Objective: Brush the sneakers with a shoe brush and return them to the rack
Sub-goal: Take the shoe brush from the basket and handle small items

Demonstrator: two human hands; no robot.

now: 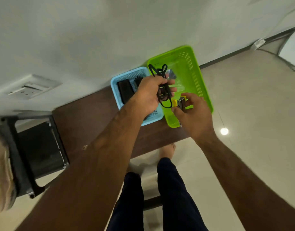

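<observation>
Head view: at the left edge a black frame [13,147] stands beside the brown table [86,120]. At centre, the blue basket [113,84] holds a black oblong block [125,90] and a bristled black piece [137,80], perhaps the brush, though that is unclear. Your left hand [148,95] has its fingers curled round a bundle of black cord [160,72]. Further right, your right hand [195,114] pinches a small yellow-and-grey item [180,102] over the green basket [198,77].
</observation>
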